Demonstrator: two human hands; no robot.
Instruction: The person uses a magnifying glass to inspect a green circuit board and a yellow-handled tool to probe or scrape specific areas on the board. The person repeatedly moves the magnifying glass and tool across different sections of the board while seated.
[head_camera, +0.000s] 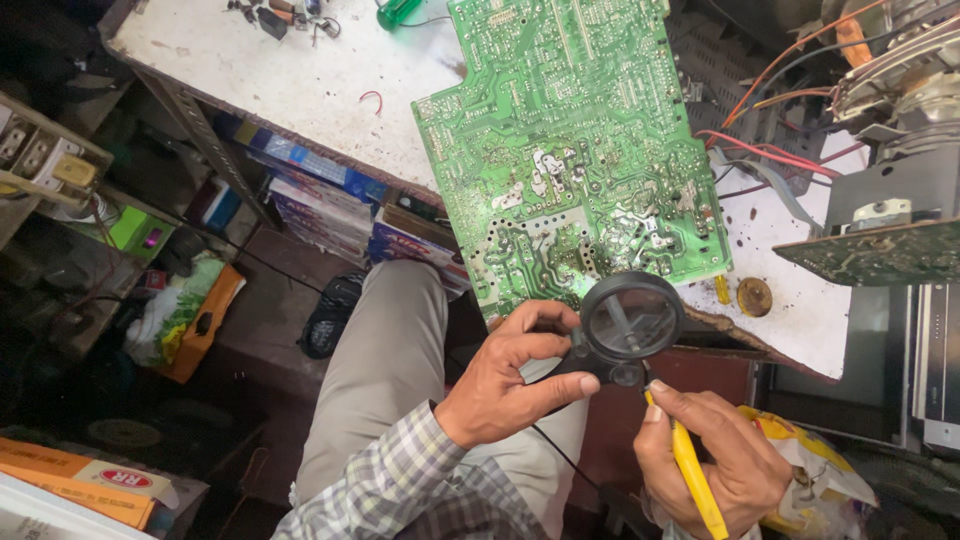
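Two hands work below the worktop's near edge. Left hand pinches a black magnifying glass held over the green circuit board's lower edge; right hand is closed around a yellow-handled tool.

My white workbench, stained and scratched, fills the upper part of the scene, daylight falling flat across it. Beneath the workbench, stacked boxes and booklets crowd a shelf. Left of the workbench, a cluttered rack carries switch plates and a small green box. Below the workbench, the dark floor sits in shadow, with an orange bag slumped on it. Further down-left from the workbench, orange cartons lie flat. Right of the workbench stands dark equipment trailing red wires
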